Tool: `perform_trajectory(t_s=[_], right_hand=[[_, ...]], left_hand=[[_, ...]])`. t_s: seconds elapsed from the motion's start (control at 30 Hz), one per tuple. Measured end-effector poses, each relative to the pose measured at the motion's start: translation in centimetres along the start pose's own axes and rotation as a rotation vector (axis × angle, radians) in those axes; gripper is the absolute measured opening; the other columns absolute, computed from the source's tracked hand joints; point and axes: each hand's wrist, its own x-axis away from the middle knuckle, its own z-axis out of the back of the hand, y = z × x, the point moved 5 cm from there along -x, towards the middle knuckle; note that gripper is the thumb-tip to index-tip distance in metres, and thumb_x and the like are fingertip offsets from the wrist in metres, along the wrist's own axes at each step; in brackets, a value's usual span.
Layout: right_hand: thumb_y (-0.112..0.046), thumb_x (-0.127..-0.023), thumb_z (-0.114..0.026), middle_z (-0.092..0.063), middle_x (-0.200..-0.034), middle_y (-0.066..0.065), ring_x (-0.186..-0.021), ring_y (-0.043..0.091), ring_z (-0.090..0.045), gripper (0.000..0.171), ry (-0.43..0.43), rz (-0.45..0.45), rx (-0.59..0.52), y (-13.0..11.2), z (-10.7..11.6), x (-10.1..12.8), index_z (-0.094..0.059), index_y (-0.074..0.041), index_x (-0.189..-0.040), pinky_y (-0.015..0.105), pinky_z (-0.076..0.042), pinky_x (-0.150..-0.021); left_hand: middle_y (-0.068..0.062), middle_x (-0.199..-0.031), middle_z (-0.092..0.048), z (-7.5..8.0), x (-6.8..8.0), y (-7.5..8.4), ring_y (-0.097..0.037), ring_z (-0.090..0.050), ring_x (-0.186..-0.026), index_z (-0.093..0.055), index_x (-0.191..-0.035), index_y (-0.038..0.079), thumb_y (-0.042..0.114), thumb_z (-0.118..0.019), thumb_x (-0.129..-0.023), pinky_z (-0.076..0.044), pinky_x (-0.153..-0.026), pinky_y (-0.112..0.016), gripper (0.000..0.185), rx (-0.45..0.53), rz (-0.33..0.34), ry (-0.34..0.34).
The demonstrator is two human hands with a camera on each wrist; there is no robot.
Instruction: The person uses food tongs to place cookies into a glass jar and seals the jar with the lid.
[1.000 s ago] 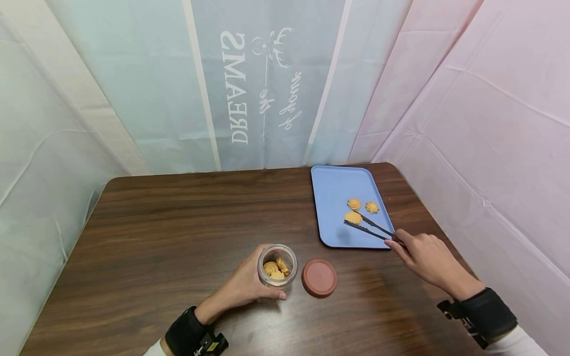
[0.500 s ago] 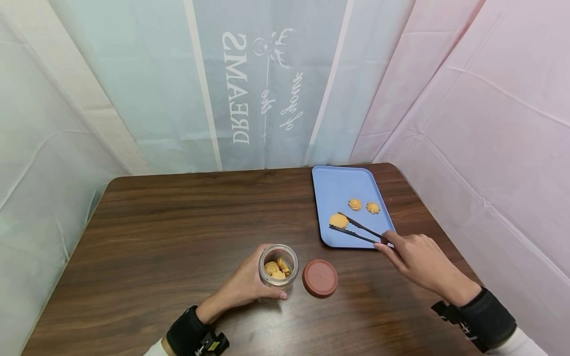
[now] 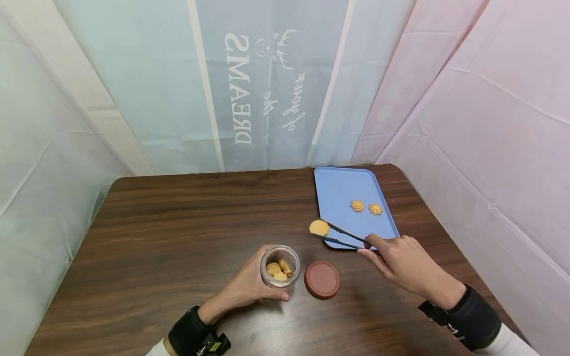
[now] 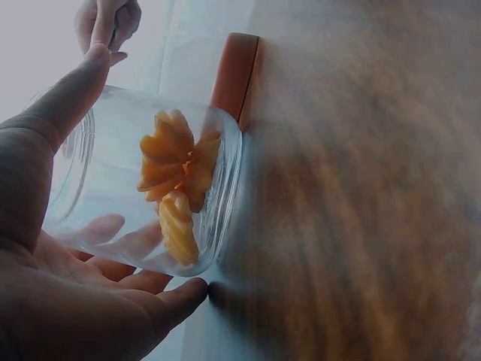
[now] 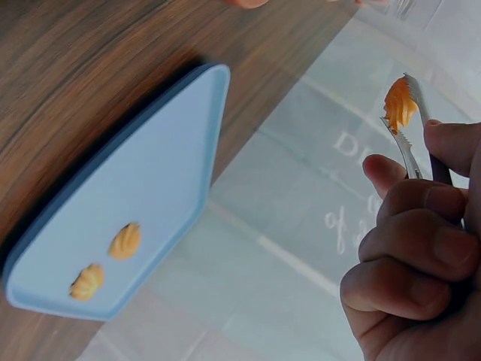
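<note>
My left hand (image 3: 247, 287) grips a clear glass jar (image 3: 279, 267) that stands open on the wooden table, with several swirl cookies (image 4: 176, 177) inside. Its brown lid (image 3: 321, 279) lies just to the right of it. My right hand (image 3: 401, 262) squeezes dark tongs (image 3: 340, 236) that pinch one cookie (image 3: 319, 227) in the air, left of the blue tray (image 3: 338, 193) and up-right of the jar. In the right wrist view the same tongs (image 5: 412, 128) clamp the cookie (image 5: 399, 104). Two cookies (image 3: 366, 207) lie on the tray.
The dark wooden table (image 3: 178, 222) is boxed in by hanging sheets: pale blue with mirrored lettering (image 3: 240, 89) behind, pink (image 3: 481, 123) on the right. The tray sits at the table's far right corner.
My right hand has carried the tongs and the pinched cookie leftward, off the blue tray and towards the jar. The left hand and the jar have stayed where they were.
</note>
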Motion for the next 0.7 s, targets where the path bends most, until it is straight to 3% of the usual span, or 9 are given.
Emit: perform_trajectory(t_s=[0.23,0.53,0.7], right_hand=[[-0.037,-0.106,-0.066,-0.03,-0.064,-0.023,-0.054,-0.008,-0.028,0.022,0.002,0.05,-0.055,-1.6,-0.2,-0.8,-0.058,-0.02,-0.094,0.016,-0.027,-0.05],[-0.044,-0.112,-0.05,-0.023,-0.062,-0.024,-0.053,-0.012,-0.016,0.031,-0.001,0.175,-0.099,-4.4,-0.5,-1.7,-0.056,-0.021,-0.092,0.01,-0.013,-0.051],[-0.043,-0.111,-0.055,-0.019,-0.063,-0.023,-0.053,-0.011,-0.012,0.031,-0.033,0.198,-0.102,-5.6,-0.9,-2.1,-0.05,-0.024,-0.086,0.012,-0.009,-0.052]], left_hand=[[-0.009,-0.139,-0.064,-0.1,0.0,-0.1,-0.026,-0.062,-0.125,-0.049,-0.146,0.013,0.03,-0.103,-0.068,-0.048,-0.108,-0.05,0.097,0.0,-0.004,-0.009],[-0.007,-0.141,-0.063,-0.1,0.0,-0.1,-0.026,-0.061,-0.127,-0.047,-0.149,0.011,0.031,-0.103,-0.068,-0.049,-0.109,-0.047,0.1,0.004,0.008,-0.016],[-0.004,-0.142,-0.063,0.0,0.0,-0.2,-0.024,-0.061,-0.128,-0.047,-0.15,0.012,0.032,-0.103,-0.067,-0.048,-0.108,-0.046,0.102,-0.014,0.035,-0.011]])
